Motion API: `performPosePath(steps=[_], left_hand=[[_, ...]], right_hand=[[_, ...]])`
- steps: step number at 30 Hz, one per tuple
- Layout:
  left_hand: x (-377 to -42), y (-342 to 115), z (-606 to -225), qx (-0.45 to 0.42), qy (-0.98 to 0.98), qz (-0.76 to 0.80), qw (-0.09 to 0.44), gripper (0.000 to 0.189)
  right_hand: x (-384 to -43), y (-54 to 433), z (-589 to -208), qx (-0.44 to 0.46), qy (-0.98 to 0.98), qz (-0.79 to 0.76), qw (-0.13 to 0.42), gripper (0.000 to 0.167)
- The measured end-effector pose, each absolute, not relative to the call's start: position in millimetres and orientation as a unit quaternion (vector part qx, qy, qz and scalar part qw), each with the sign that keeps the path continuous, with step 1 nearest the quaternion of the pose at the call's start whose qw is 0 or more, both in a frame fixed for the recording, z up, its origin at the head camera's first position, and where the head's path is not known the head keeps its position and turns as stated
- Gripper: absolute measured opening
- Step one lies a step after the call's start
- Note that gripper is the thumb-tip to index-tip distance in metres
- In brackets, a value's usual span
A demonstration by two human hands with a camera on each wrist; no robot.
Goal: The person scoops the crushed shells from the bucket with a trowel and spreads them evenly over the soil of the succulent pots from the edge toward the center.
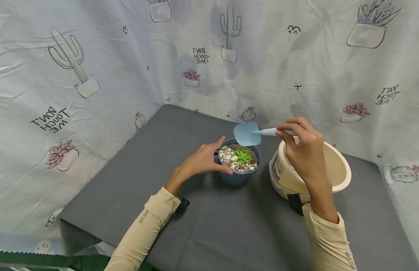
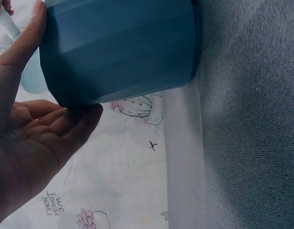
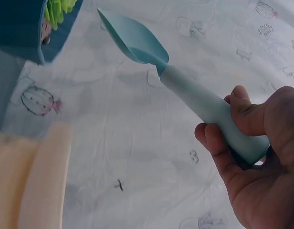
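A blue flower pot (image 1: 234,180) stands upright on the grey cloth, with a green succulent (image 1: 242,156), pale pebbles (image 1: 226,154) and brown soil inside. My left hand (image 1: 204,158) holds the pot's near-left side, thumb and fingers spread round its rim; the left wrist view shows the fingertips against the wall of the pot (image 2: 123,47). Above the pot's far-right rim, my right hand (image 1: 306,150) grips a light-blue hand trowel (image 1: 247,134) by its pale handle (image 3: 199,98). In the right wrist view the blade (image 3: 137,40) is tilted and looks bare.
A large cream container (image 1: 343,178) stands right of the blue pot, under my right hand; its contents are mostly hidden. Grey cloth (image 1: 209,226) covers the table. A curtain (image 1: 263,67) printed with cacti hangs behind and to the left.
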State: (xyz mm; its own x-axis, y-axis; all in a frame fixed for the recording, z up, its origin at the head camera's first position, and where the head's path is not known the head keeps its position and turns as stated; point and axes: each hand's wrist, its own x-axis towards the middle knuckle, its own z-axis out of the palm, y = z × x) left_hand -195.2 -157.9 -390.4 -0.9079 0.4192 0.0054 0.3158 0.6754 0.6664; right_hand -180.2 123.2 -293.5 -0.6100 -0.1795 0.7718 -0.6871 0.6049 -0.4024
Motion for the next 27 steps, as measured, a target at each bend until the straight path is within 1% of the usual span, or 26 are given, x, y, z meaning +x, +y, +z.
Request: performPosePath(steps=[9,14,17,19,23,27], left_hand=[[-187.3,-129.6,-389.5,0.167,0.921,0.345,0.068,0.127],[-184.5,-122.1,-380.6,0.162,0.929,0.328,0.056,0.127],[-184.2,-109.0,-369.4,0.177,0.929,0.323,0.036,0.12],[-184.7,-95.8,-360.8,0.2,0.925,0.322,0.018,0.111],[-187.8,-64.9,-348.3,0.264,0.913,0.312,-0.004,0.095],[-194.0,-30.2,-346.3,0.313,0.902,0.296,-0.002,0.088]], right_hand=[[-163.1,183.9,-282.1,0.189,-0.82,0.355,0.407,0.009],[-152.4,222.0,-274.6,0.136,-0.838,0.315,0.425,0.016],[-147.4,244.0,-273.7,0.112,-0.856,0.282,0.418,0.017],[-147.2,255.5,-276.5,0.111,-0.87,0.257,0.406,0.015],[-156.6,266.4,-289.6,0.144,-0.895,0.203,0.37,0.01],[-168.6,267.5,-306.1,0.181,-0.913,0.152,0.332,0.008]])
